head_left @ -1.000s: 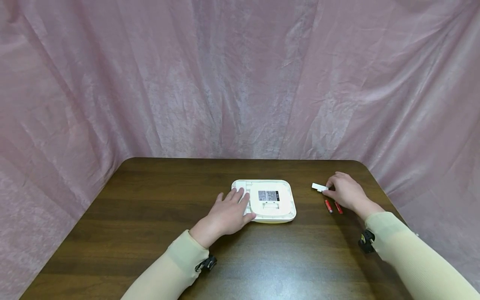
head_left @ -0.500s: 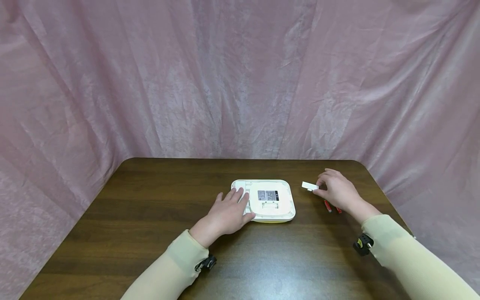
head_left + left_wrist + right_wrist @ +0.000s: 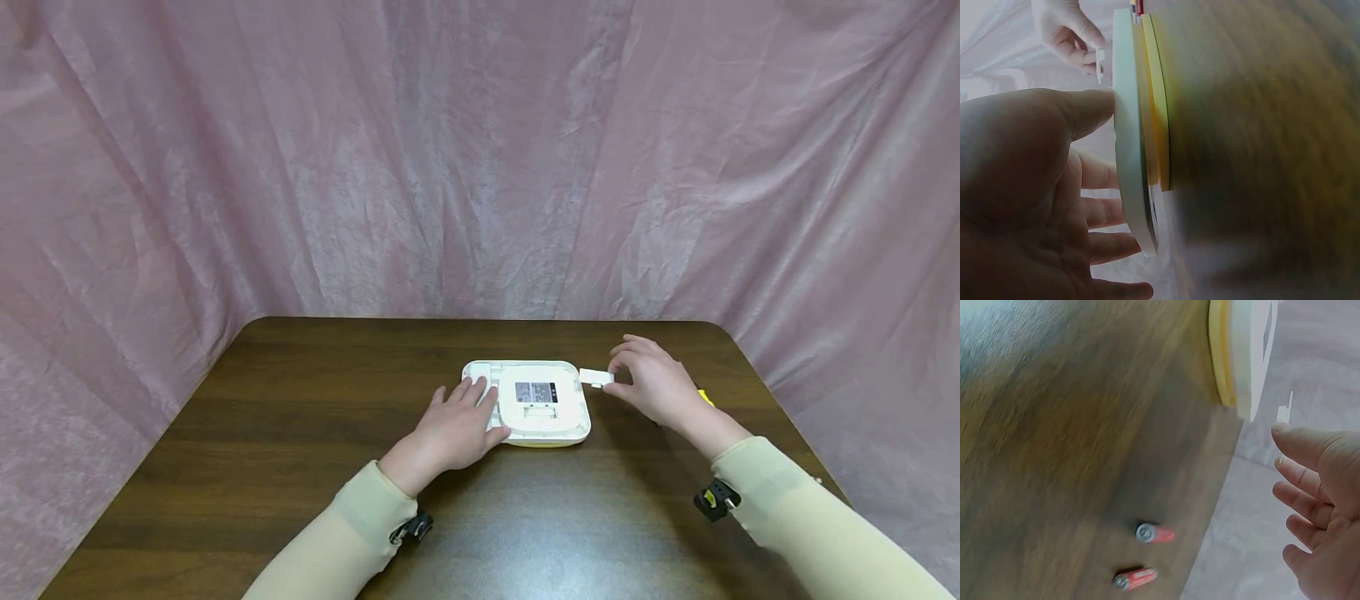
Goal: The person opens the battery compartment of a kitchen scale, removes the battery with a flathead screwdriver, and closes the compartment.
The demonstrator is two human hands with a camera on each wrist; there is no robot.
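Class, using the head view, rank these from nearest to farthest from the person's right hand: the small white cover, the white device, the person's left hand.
1. Small white cover: pinched in the right hand.
2. White device: just left of the cover.
3. Left hand: resting on the device's far left edge.

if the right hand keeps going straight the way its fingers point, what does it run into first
Probably the white device lying face-down on the table: the right hand, pinching a small white cover, points left at its near edge. Height is unclear.

Dark wood-grain table [image 3: 300, 467]; white-and-yellow flat device [image 3: 558, 412] lies near centre; two red batteries [image 3: 1147, 556] lie right of it.
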